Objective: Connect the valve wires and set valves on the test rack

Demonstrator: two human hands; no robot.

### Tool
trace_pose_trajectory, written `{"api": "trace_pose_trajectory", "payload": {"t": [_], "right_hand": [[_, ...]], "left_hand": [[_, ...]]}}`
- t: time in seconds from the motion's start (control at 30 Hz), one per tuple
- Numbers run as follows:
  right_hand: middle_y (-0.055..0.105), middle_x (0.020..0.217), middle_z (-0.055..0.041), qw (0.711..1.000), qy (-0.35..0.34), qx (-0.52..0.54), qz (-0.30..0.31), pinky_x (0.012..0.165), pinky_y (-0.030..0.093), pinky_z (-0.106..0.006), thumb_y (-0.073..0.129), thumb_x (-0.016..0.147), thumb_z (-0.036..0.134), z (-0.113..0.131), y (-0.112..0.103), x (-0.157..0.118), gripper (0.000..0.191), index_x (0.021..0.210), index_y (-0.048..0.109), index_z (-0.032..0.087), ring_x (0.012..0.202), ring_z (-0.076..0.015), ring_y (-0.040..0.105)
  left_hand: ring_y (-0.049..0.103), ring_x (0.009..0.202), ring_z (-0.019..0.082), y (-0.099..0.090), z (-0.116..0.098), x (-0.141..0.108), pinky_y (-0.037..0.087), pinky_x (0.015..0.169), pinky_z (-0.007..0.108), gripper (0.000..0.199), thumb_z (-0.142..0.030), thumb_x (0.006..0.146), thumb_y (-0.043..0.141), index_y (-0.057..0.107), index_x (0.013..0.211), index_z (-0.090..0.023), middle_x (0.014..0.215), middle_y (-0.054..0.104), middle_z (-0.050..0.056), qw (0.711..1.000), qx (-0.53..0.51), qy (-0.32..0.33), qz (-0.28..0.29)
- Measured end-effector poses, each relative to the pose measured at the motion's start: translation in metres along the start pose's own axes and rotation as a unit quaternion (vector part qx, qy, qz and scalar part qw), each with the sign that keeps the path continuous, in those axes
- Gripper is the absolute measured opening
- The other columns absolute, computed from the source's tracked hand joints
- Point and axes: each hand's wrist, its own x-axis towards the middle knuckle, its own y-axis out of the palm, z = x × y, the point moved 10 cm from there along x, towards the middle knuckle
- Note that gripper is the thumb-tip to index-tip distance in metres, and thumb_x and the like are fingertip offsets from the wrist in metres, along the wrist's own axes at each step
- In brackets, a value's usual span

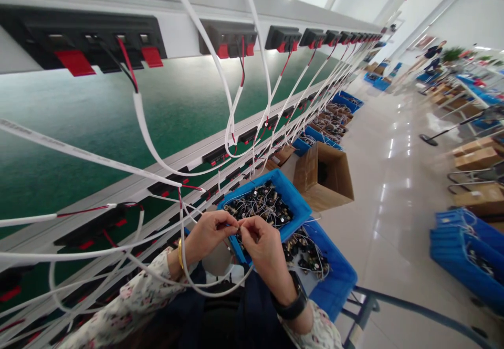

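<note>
My left hand (pixel 214 232) and my right hand (pixel 263 242) meet fingertip to fingertip, thumbs and forefingers pinched. A tiny dark thing shows between them, too small to name. A white cable (pixel 214 292) loops below both wrists and rises toward my right hand; where it ends is hidden. Right behind my fingers is a blue bin (pixel 291 194) full of small black and brass parts with thin wires (pixel 262 202). A second blue bin (pixel 338 281), with similar parts, stands under and to the right of it.
Black terminal clips with red levers (pixel 106 44) line the upper rail, white cables hanging from them. More clips (pixel 216 155) sit on the lower rails. An open cardboard box (pixel 331 176) stands beyond the bins. A grey metal bar (pixel 417 312) crosses at lower right.
</note>
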Motion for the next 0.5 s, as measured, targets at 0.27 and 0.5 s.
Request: {"api": "trace_pose_trajectory", "payload": {"t": [0.27,0.5], "right_hand": [[0.063,0.072,-0.0059,0.999,0.022,0.042,0.004,0.063,0.047,-0.029,0.050,0.079,0.039,-0.033,0.010,0.011,0.024,0.078,0.058,0.017,0.067,-0.0177,0.058],[0.065,0.082,-0.0116,0.981,0.179,0.074,0.013,0.067,0.052,-0.035,0.060,0.062,0.061,-0.179,-0.009,0.023,0.030,0.073,0.061,0.034,0.079,-0.0248,0.064]], "left_hand": [[0.053,0.069,0.013,-0.001,0.015,0.014,0.039,0.068,0.022,0.016,-0.028,0.070,0.065,0.068,0.074,-0.014,0.073,0.062,0.003,0.998,-0.066,0.013,-0.010],[0.060,0.094,0.022,-0.042,0.079,0.009,0.040,0.090,0.034,0.041,-0.046,0.075,0.058,0.064,0.099,-0.013,0.096,0.064,0.016,0.891,-0.435,-0.002,-0.129]]}}
